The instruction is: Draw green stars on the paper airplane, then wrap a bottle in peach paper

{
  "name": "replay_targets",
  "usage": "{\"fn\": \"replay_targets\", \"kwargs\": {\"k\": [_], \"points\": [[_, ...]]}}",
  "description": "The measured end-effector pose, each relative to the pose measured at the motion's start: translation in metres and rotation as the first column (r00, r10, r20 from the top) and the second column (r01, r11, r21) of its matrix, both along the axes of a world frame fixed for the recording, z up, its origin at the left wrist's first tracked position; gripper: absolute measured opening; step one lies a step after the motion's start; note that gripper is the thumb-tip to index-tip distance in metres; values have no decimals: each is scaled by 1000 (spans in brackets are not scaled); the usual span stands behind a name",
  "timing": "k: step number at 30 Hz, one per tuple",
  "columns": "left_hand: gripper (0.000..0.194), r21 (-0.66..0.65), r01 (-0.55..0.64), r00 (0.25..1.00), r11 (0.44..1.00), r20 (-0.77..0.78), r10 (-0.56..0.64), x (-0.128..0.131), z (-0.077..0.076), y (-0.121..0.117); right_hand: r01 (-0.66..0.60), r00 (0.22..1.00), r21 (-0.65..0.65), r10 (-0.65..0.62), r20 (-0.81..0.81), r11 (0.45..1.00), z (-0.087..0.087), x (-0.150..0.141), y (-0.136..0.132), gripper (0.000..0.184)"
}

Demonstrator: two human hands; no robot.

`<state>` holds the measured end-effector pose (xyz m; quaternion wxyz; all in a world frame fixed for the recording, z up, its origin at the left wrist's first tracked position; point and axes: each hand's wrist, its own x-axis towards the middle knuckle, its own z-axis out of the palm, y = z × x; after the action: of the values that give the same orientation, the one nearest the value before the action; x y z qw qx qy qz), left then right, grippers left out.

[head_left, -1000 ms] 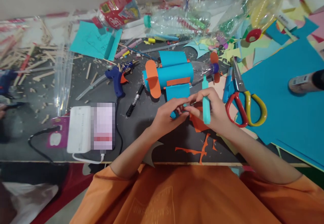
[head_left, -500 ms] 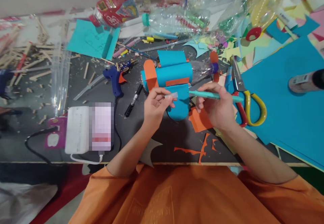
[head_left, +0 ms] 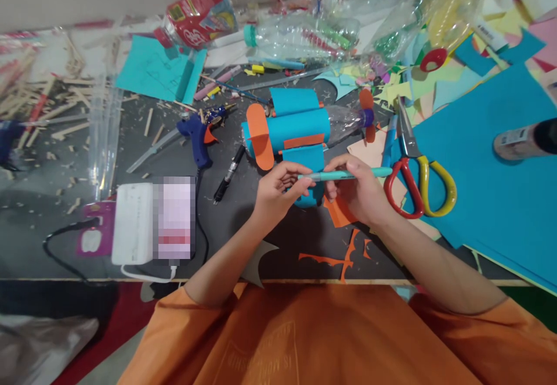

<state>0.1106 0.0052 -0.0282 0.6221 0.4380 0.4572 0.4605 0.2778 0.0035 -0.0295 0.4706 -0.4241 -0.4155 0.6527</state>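
My right hand (head_left: 363,190) grips a turquoise pen (head_left: 343,175), which lies level across the fingers. At the pen's left end, my left hand (head_left: 281,190) pinches a clear pen cap (head_left: 315,176) between thumb and fingers. The cap sits around or against the tip; which one I cannot tell. Just beyond the hands rests a plastic-bottle airplane (head_left: 304,128) wrapped in blue paper, with blue wings and orange paper fins. My hands partly hide its near wing. A folded orange paper piece (head_left: 339,212) lies under my right hand.
Scissors (head_left: 420,182) with red and yellow handles lie right, beside blue sheets (head_left: 491,187). Left are a black marker (head_left: 229,175), a glue gun (head_left: 198,135), and a white power bank (head_left: 134,222) beside a phone. Plastic bottles (head_left: 300,33) line the back; orange scraps (head_left: 326,260) lie in front.
The left hand took the clear cap away from the turquoise pen, and the pen swung from upright to level. Now cap and pen tip have come together again between the hands.
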Motion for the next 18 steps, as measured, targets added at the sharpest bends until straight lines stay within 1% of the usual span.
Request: {"fn": "replay_targets", "kwargs": {"k": [5,8,10,12,13,14,15,16,17,18], "points": [[22,28,-35,999,999,-18,35,2,-5,-3,-1,998,-32,-1,-70,999,-3,-3,-3,33],[20,36,-10,999,999,-31,11,4,-8,-4,12,996,-29,-15,-86,1000,-2,-2,-3,31],[17,59,13,998,998,-65,-9,4,-4,-5,20,999,-2,-20,-50,1000,0,0,-3,31],[12,131,79,986,988,-155,-58,1,7,-6,4,1000,44,-4,-2,999,4,5,-2,32],[9,187,140,968,972,-234,-95,-3,16,-6,3,1000,74,-4,10,997,7,8,-2,32],[7,255,218,934,942,-336,-126,-9,27,-4,9,1000,111,-11,13,994,9,13,-2,33],[9,321,255,906,912,-408,-110,-16,38,0,32,999,157,-34,12,987,10,18,-2,33],[14,370,249,884,895,-465,-54,-25,50,7,68,997,214,-72,13,974,11,24,-3,32],[18,405,224,854,887,-520,22,-36,61,18,99,993,277,-113,36,956,12,30,-3,31],[22,408,232,804,883,-591,62,-48,71,31,127,983,338,-164,82,933,12,36,-4,29]]}}
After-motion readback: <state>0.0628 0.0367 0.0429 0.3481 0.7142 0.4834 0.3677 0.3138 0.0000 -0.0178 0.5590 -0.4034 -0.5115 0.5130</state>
